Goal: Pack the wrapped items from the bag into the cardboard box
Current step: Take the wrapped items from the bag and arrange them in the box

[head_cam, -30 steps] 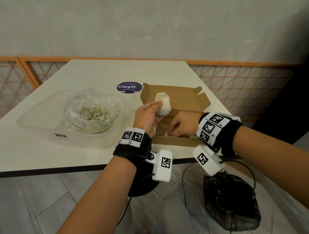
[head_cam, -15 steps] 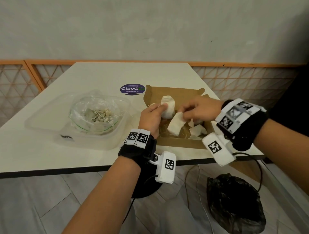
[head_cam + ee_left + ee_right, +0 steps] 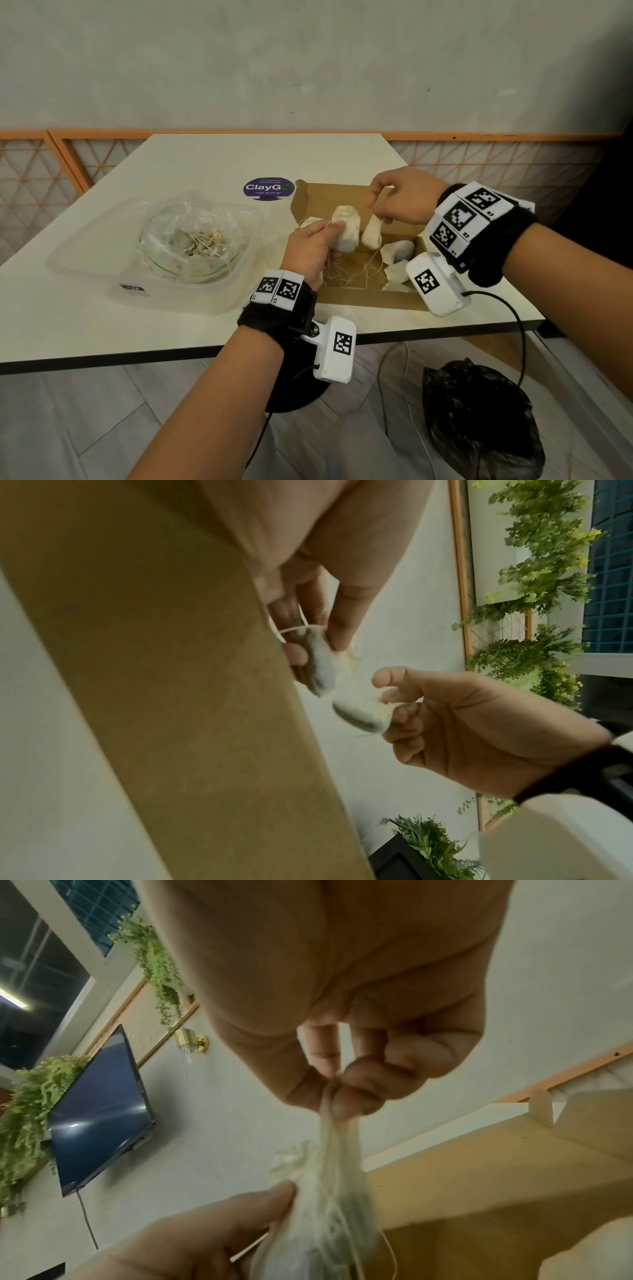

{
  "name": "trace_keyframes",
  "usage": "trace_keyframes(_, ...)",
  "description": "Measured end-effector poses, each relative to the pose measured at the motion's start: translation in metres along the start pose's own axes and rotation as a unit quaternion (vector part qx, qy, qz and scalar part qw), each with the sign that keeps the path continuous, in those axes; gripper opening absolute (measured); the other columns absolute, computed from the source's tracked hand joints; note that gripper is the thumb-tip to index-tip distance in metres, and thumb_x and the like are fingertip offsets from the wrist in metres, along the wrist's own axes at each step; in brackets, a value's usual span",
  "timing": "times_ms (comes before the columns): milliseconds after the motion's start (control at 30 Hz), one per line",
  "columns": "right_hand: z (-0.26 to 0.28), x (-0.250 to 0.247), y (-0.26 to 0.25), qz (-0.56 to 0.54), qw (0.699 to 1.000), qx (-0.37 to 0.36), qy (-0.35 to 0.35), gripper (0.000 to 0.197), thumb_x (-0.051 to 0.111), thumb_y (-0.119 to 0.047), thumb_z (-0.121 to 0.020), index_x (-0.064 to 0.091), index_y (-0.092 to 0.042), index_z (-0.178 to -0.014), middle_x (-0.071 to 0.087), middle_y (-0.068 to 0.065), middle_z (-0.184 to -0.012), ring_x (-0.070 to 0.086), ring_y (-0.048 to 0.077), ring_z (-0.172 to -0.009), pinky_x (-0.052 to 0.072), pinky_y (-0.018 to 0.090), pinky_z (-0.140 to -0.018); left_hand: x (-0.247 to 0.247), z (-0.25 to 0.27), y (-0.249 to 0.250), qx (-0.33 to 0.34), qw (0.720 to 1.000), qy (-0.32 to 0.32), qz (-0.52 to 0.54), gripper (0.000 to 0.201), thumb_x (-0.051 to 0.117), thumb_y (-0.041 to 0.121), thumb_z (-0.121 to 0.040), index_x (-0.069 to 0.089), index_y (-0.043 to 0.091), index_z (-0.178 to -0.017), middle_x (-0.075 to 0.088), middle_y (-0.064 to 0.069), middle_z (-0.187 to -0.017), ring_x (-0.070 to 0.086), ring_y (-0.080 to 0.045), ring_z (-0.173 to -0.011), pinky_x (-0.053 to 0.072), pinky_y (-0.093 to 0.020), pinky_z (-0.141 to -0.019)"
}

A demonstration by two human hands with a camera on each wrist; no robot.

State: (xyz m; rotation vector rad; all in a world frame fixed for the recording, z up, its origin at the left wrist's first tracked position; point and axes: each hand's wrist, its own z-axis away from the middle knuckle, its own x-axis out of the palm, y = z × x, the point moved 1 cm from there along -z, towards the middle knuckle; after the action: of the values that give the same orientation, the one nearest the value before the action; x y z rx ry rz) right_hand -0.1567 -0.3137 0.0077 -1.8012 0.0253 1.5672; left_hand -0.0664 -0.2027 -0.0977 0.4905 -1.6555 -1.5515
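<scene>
An open cardboard box (image 3: 363, 297) lies on the white table, with several white wrapped items (image 3: 397, 251) and loose strings inside. My left hand (image 3: 313, 240) holds one wrapped item (image 3: 346, 228) above the box's left part. My right hand (image 3: 397, 202) pinches the top of a second wrapped item (image 3: 371, 233), which hangs beside the first. In the left wrist view both items (image 3: 322, 666) (image 3: 363, 710) almost touch. The right wrist view shows thumb and finger pinching the gathered wrap (image 3: 334, 1123). A clear plastic bag (image 3: 191, 236) with more items sits to the left.
The bag lies in a translucent plastic tub (image 3: 102, 267). A purple round sticker (image 3: 269, 187) is on the table behind the box. A black bag (image 3: 479, 418) and cables lie on the floor under the table's right edge. An orange lattice rail runs behind.
My right hand came up out of the box pinching a second wrapped item and now holds it higher, beside the one in my left hand. The left hand barely moved.
</scene>
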Motion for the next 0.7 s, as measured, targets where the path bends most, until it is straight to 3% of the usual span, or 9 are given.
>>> trace_keyframes(100, 0.002, 0.003, -0.004, -0.055, 0.998, 0.023, -0.030, 0.010, 0.064, -0.013, -0.081, 0.070, -0.007, -0.085, 0.065, 0.000, -0.066, 0.056, 0.010, -0.062, 0.047, 0.023, -0.063, 0.002, -0.001, -0.001, 0.008, 1.000, 0.007, -0.005, 0.012, 0.061, 0.014, -0.089, 0.069, 0.006, -0.093, 0.064, -0.012, -0.085, 0.056, -0.015, -0.065, 0.044, -0.017, -0.047)
trace_keyframes(200, 0.002, 0.009, -0.013, -0.162, 0.978, 0.082, -0.098, 0.019, 0.063, -0.005, -0.083, 0.067, 0.009, -0.096, 0.065, 0.010, -0.072, 0.052, 0.012, -0.058, 0.042, 0.021, -0.060, 0.003, 0.000, -0.001, 0.018, 1.000, -0.014, -0.008, 0.011, 0.062, 0.015, -0.088, 0.070, 0.015, -0.081, 0.064, -0.010, -0.082, 0.056, -0.017, -0.071, 0.045, -0.021, -0.054)
trace_keyframes(333, -0.003, 0.012, -0.020, -0.232, 0.958, 0.132, -0.100, 0.010, 0.057, -0.003, -0.088, 0.062, 0.004, -0.084, 0.066, 0.004, -0.053, 0.057, 0.007, -0.054, 0.047, 0.018, -0.059, 0.003, 0.001, -0.002, 0.018, 1.000, -0.019, -0.012, 0.018, 0.057, 0.015, -0.092, 0.068, 0.014, -0.078, 0.062, -0.004, -0.072, 0.056, -0.010, -0.059, 0.045, -0.018, -0.050)
trace_keyframes(400, -0.004, 0.014, -0.020, -0.257, 0.949, 0.155, -0.095, 0.013, 0.055, -0.004, -0.090, 0.059, 0.000, -0.078, 0.064, 0.002, -0.047, 0.058, 0.007, -0.057, 0.049, 0.018, -0.061, 0.003, -0.001, -0.002, 0.017, 0.999, -0.022, -0.015, 0.019, 0.055, 0.017, -0.093, 0.067, 0.011, -0.079, 0.062, -0.010, -0.077, 0.056, -0.013, -0.062, 0.045, -0.020, -0.054)
trace_keyframes(467, -0.004, 0.015, -0.021, -0.278, 0.942, 0.168, -0.089, 0.014, 0.052, -0.004, -0.091, 0.056, -0.001, -0.078, 0.065, 0.006, -0.055, 0.058, 0.010, -0.062, 0.049, 0.020, -0.066, 0.003, -0.001, 0.000, 0.009, 0.999, -0.029, -0.012, 0.021, 0.054, 0.020, -0.094, 0.066, 0.009, -0.080, 0.062, -0.014, -0.081, 0.057, -0.016, -0.065, 0.046, -0.022, -0.056)
trace_keyframes(567, -0.002, 0.017, -0.023, -0.278, 0.942, 0.166, -0.087, 0.018, 0.049, -0.005, -0.093, 0.054, -0.002, -0.077, 0.059, 0.008, -0.068, 0.055, 0.010, -0.061, 0.049, 0.020, -0.065, 0.003, 0.001, 0.001, 0.007, 0.998, -0.054, -0.009, 0.020, 0.057, 0.023, -0.092, 0.066, 0.009, -0.079, 0.061, -0.007, -0.073, 0.057, -0.010, -0.059, 0.046, -0.018, -0.051)
trace_keyframes(633, -0.001, 0.017, -0.023, -0.265, 0.947, 0.159, -0.083, 0.009, 0.050, -0.005, -0.093, 0.056, -0.003, -0.086, 0.060, 0.008, -0.074, 0.054, 0.011, -0.062, 0.049, 0.022, -0.067, 0.003, 0.003, 0.000, 0.015, 0.997, -0.069, -0.013, 0.015, 0.058, 0.016, -0.092, 0.064, 0.007, -0.082, 0.058, -0.008, -0.074, 0.054, -0.011, -0.061, 0.045, -0.017, -0.052)
trace_keyframes(667, -0.002, 0.016, -0.021, -0.254, 0.954, 0.146, -0.067, 0.008, 0.054, -0.007, -0.090, 0.056, -0.005, -0.098, 0.062, 0.010, -0.081, 0.056, 0.013, -0.065, 0.050, 0.024, -0.070, 0.003, 0.003, -0.001, 0.018, 0.997, -0.069, -0.014, 0.013, 0.056, 0.012, -0.092, 0.064, 0.007, -0.083, 0.058, -0.008, -0.076, 0.054, -0.012, -0.064, 0.045, -0.018, -0.054)
trace_keyframes(700, -0.005, 0.014, -0.015, -0.221, 0.966, 0.128, -0.044, 0.027, 0.060, -0.011, -0.087, 0.053, -0.010, -0.113, 0.064, 0.010, -0.091, 0.059, 0.015, -0.070, 0.052, 0.028, -0.073, 0.002, 0.002, -0.001, 0.018, 0.998, -0.065, -0.016, 0.013, 0.055, 0.010, -0.093, 0.064, 0.008, -0.084, 0.059, -0.008, -0.078, 0.055, -0.013, -0.067, 0.045, -0.019, -0.056)
